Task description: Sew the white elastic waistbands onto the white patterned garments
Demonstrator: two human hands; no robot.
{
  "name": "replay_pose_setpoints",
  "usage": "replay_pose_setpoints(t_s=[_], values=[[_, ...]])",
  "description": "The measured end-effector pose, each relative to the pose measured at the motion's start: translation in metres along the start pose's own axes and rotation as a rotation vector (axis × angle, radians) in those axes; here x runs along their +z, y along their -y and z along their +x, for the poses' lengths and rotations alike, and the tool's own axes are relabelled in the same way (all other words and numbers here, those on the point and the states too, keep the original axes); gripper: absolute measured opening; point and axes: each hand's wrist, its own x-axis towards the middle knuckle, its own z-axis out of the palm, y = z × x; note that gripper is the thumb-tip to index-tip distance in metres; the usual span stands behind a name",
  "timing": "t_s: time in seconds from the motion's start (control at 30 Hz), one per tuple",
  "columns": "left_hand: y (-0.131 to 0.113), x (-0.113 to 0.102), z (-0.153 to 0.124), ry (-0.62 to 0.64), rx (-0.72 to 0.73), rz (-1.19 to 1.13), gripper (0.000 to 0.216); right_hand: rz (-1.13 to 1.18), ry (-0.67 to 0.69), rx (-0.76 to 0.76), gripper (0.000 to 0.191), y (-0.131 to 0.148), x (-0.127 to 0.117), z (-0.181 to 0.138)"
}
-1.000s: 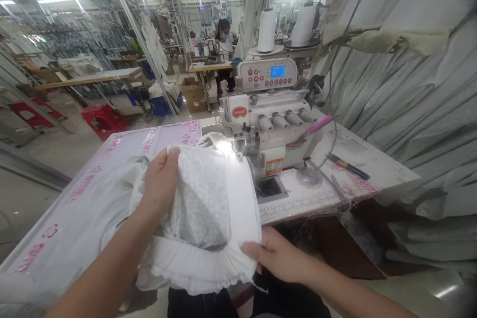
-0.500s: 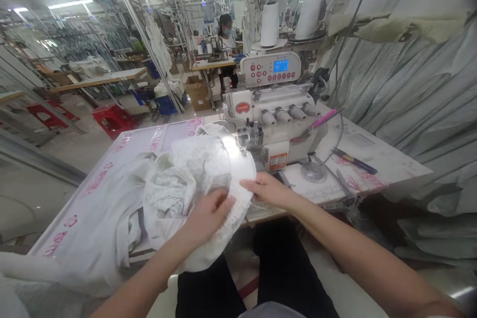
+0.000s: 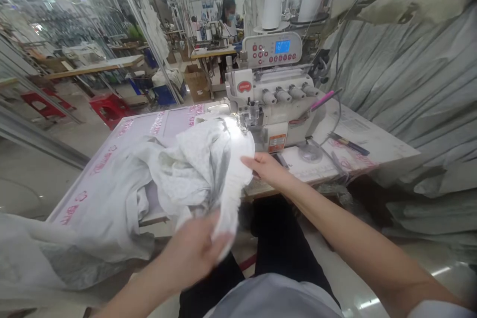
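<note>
Since half a second ago your left hand [image 3: 194,253] has dropped toward your lap, pulling the white patterned cotton garment [image 3: 194,169] down off the table edge. It pinches the lower hem, blurred by motion. Your right hand [image 3: 263,166] grips the trimmed edge just beside the cream overlock sewing machine [image 3: 272,104]. You seem to be lining up the seam; next, feed that edge flat under the presser foot.

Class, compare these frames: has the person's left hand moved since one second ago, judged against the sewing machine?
Yes. The left hand has dropped down and toward the person, away from the sewing machine, and now grips the lower edge of the white fabric below the table edge.
</note>
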Motion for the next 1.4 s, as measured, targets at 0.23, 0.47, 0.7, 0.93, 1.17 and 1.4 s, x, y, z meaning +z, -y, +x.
replay_pose_setpoints(t_s=[0.23, 0.47, 0.7, 0.93, 1.17, 1.4], values=[[0.016, 0.070, -0.023, 0.454, -0.133, -0.680, 0.039, -0.067, 0.262, 0.222, 0.032, -0.057, 0.051, -0.105], [0.008, 0.069, -0.017, 0.548, -0.084, -0.582, 0.033, 0.080, 0.281, 0.125, 0.044, -0.076, 0.052, -0.121], [0.005, 0.041, 0.034, 0.118, 0.110, -0.867, 0.035, 0.032, 0.266, 0.010, 0.046, -0.053, 0.046, -0.125], [0.031, -0.002, 0.085, -0.792, -0.144, -0.248, 0.064, 0.084, 0.304, -0.107, 0.039, -0.041, 0.057, -0.134], [0.056, -0.049, 0.057, -0.553, -0.179, -0.153, 0.039, -0.055, 0.348, -0.084, 0.041, -0.044, 0.052, -0.123], [0.031, -0.071, 0.066, -0.661, -0.081, -0.212, 0.032, -0.205, 0.226, -0.114, 0.041, -0.051, 0.044, -0.107]])
